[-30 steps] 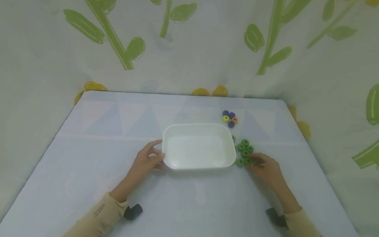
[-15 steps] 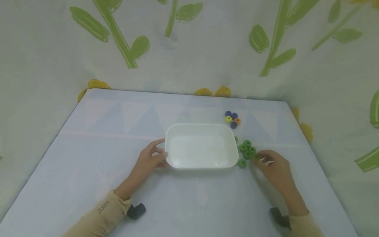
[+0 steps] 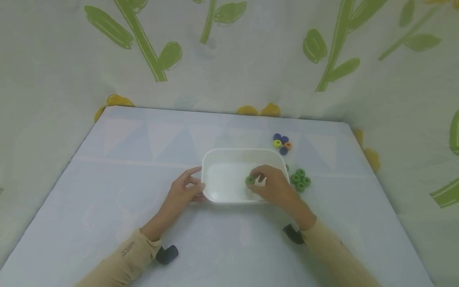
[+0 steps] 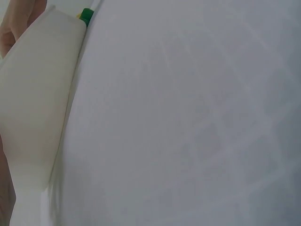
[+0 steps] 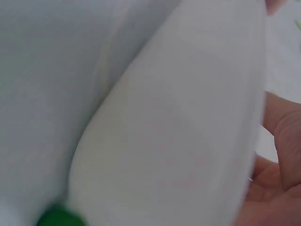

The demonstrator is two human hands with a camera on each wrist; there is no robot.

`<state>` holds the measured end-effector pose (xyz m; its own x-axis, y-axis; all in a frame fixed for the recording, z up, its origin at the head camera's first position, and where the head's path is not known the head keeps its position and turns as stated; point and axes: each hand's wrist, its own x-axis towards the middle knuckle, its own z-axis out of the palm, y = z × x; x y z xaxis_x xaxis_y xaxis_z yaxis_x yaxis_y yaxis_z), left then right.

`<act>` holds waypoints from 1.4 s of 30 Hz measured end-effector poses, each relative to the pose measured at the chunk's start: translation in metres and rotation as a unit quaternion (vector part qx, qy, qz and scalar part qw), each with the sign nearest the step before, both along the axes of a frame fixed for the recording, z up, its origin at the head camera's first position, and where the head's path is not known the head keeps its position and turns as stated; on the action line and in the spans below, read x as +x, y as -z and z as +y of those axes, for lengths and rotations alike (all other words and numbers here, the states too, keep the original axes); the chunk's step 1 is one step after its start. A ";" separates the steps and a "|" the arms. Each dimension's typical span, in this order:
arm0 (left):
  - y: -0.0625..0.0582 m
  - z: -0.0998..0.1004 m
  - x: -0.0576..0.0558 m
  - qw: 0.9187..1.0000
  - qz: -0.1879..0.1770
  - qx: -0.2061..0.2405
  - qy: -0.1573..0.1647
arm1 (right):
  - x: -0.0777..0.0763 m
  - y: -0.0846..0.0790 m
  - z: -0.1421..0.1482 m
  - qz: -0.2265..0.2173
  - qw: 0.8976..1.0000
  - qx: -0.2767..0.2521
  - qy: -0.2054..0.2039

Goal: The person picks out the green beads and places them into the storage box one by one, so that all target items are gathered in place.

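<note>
A white rectangular tray stands on the table. My left hand holds its left end, thumb at the rim and fingers against the side. Over the inside of the tray, my right hand pinches a green ring-shaped bead between thumb and fingertips. Several more green beads lie in a cluster just right of the tray, one partly hidden by its edge. In the right wrist view the tray wall fills the middle, with a blurred green bead below it.
Behind the tray's right corner lies a small group of beads: blue, yellow and orange. The pale patterned table ends at a white wall covering with green leaves.
My right hand has picked a green bead from the cluster and carried it left over the tray. My left hand keeps hold of the tray's left end.
</note>
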<state>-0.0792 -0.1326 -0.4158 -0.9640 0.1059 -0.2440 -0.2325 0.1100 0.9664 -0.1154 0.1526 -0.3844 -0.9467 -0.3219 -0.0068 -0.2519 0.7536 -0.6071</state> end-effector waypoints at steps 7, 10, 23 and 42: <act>0.001 0.002 -0.001 1.000 0.000 0.000 0.001 | -0.013 0.011 -0.039 -0.076 0.992 0.042 -0.087; 0.000 0.002 -0.001 1.000 0.001 -0.003 0.000 | -0.015 0.011 -0.048 -0.079 0.989 0.031 -0.122; 0.000 0.001 -0.001 1.000 0.002 -0.012 0.006 | -0.022 0.019 -0.072 -0.144 0.973 0.015 -0.181; -0.002 0.001 -0.002 1.000 -0.012 0.001 0.007 | -0.018 0.007 -0.042 -0.074 0.986 -0.068 -0.131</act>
